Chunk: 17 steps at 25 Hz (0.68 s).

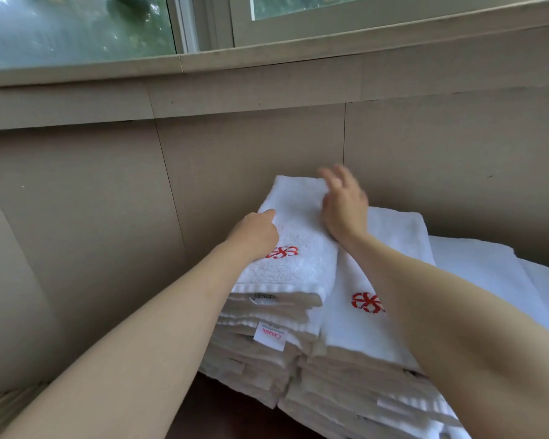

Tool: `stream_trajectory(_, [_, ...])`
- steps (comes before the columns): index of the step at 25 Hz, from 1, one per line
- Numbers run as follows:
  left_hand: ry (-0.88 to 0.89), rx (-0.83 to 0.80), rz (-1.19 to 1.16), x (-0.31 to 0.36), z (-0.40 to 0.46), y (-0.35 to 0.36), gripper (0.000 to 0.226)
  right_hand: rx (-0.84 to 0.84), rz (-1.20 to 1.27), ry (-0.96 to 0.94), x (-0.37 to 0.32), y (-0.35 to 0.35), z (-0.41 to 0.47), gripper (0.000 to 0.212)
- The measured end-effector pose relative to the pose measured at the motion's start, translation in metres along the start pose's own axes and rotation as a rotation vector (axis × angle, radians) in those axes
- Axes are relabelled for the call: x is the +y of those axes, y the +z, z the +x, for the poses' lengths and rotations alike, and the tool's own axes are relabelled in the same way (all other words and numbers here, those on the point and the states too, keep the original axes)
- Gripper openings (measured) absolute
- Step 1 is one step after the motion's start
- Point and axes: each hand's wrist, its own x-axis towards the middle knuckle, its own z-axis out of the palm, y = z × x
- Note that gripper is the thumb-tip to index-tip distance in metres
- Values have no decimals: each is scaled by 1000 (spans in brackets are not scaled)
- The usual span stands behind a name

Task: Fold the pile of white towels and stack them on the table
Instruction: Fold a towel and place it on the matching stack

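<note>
Close to you, a dark strip of table shows under two tall stacks of folded white towels. Your left hand rests on the top towel of the left stack, fingers curled together and pressing its left edge; I can't tell if they pinch it. Your right hand is past that, on the towel's right side, fingers spread apart and blurry, holding nothing.

The left stack is high. If you push sideways, I think it could lean and slide off.

Right of your fingers sits the second stack, touching the first. More towels lie farther right. Just beyond your fingertips is the wall, so nothing can go farther back. Above that is a window.
</note>
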Motion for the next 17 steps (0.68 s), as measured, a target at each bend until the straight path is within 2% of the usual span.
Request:
stream_trajectory(1, [4, 7, 33, 0, -2, 1, 49, -115, -59, -96, -3, 0, -5, 44])
stream_trajectory(3, [-23, 30, 131, 4, -10, -2, 40, -340, -82, -61, -10, -5, -9, 39])
stream_trajectory(6, [-61, 0, 270, 19, -30, -8, 29, -341, -129, -34, -29, -18, -22, 37])
stream_trajectory(11, [13, -123, 325, 36, -73, -19, 42, -407, -61, 68, -44, -51, -65, 32])
stream_trajectory(13, [24, -151, 281, 45, -94, -19, 41, -349, -82, 63, -36, -85, -91, 30])
stream_trajectory(15, [67, -174, 188, 66, -125, -16, 34, -189, -142, 37, -20, -130, -123, 28])
stream_trajectory(17, [135, -140, 28, 108, -168, -9, 32, -12, -165, 107, 10, -188, -165, 25])
